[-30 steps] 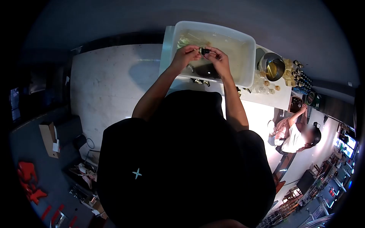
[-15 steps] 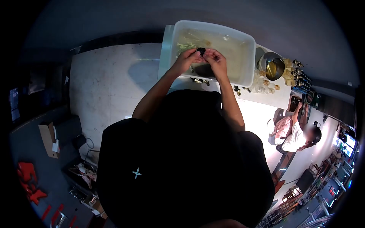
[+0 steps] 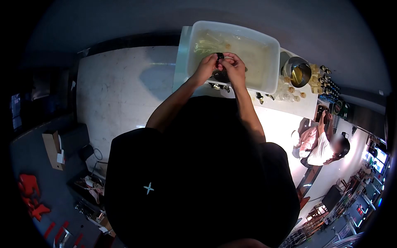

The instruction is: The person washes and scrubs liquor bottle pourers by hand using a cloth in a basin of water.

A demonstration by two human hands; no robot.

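Observation:
A large white tub [image 3: 271, 62] with cloudy liquid stands on the white counter. Above its near left part, my left hand [image 3: 206, 68] grips a small black part [image 3: 220, 55] between thumb and fingers. My right hand [image 3: 235, 69] touches the same part from the right, its fingertips pinched together. Clear glassy pieces [image 3: 209, 44] lie in the liquid at the tub's far left. A dark shape, partly hidden by my hands, is in the tub beneath them. Small black and metallic fittings [image 3: 259, 97] lie along the tub's near edge.
Right of the tub stands a metal bowl [image 3: 305, 73] with yellowish liquid. Clear bottles [image 3: 285, 94] and rows of dark-topped bottles [image 3: 326, 84] are around it. Another person [image 3: 324, 149] is at the right, arms stretched toward a dark box. A cardboard box [image 3: 53, 149] is at the left.
My hands have drawn closer together around the black part, which has turned between my fingers. The other person's arms have shifted by the dark box.

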